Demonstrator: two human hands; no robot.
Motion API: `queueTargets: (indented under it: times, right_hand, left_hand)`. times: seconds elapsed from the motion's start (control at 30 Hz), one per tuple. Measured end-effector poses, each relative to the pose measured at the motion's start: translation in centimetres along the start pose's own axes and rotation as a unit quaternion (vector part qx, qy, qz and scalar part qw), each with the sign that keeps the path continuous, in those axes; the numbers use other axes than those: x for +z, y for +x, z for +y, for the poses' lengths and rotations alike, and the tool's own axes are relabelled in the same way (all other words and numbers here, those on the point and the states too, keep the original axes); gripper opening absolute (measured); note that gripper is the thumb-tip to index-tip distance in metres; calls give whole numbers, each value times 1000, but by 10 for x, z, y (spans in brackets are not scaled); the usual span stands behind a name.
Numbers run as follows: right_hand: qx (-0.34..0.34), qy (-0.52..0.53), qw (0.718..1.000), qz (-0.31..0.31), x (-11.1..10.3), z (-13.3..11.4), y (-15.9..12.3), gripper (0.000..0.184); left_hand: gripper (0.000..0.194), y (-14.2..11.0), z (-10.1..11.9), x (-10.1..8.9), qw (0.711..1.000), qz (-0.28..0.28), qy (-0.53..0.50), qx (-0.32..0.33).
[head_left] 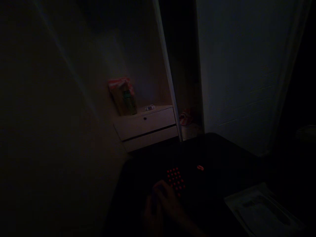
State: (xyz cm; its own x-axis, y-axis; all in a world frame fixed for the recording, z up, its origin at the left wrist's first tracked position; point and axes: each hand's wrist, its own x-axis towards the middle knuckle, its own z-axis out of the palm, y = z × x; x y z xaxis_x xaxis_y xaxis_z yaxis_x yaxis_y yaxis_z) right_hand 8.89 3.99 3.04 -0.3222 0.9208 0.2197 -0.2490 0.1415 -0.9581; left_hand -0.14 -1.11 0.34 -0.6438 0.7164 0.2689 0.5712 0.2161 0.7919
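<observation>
The scene is very dark. Over the near part of a black table [195, 154], my left hand [153, 215] and my right hand [169, 199] are close together. Between their curled fingers is a small dark object [154, 199], slightly purplish; its kind is too dim to make out. Just beyond my right hand lie rows of small red dots [175, 179] on the tabletop. Farther right there is a small orange-red oval item [200, 168].
On the right of the table lies a pale flat sheet or packet [259, 209]. Behind stands a drawer unit [148, 125] with a bag [123, 98] and a small shiny item [149, 107] on top. A pale panel [229, 65] rises at the back right.
</observation>
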Motion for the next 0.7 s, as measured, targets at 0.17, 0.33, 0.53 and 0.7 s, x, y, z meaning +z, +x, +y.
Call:
queueTargets:
  times: [0.17, 0.33, 0.53, 0.7]
  right_hand:
    - [-7, -18, 1000, 7, 0, -1, 0, 17]
    - [-9, -20, 1000, 4, 0, -4, 1, 16]
    - [-5, -11, 1000, 2, 0, -7, 0, 17]
    - [-7, -7, 1000, 3, 0, -8, 0, 17]
  left_hand:
    - [55, 1, -4, 1, 1000, 0, -18, 20]
    - [51, 0, -2, -1, 999, -8, -23, 24]
    - [51, 0, -4, -1, 999, 6, -24, 28]
    - [52, 2, -4, 0, 1000, 7, -7, 17]
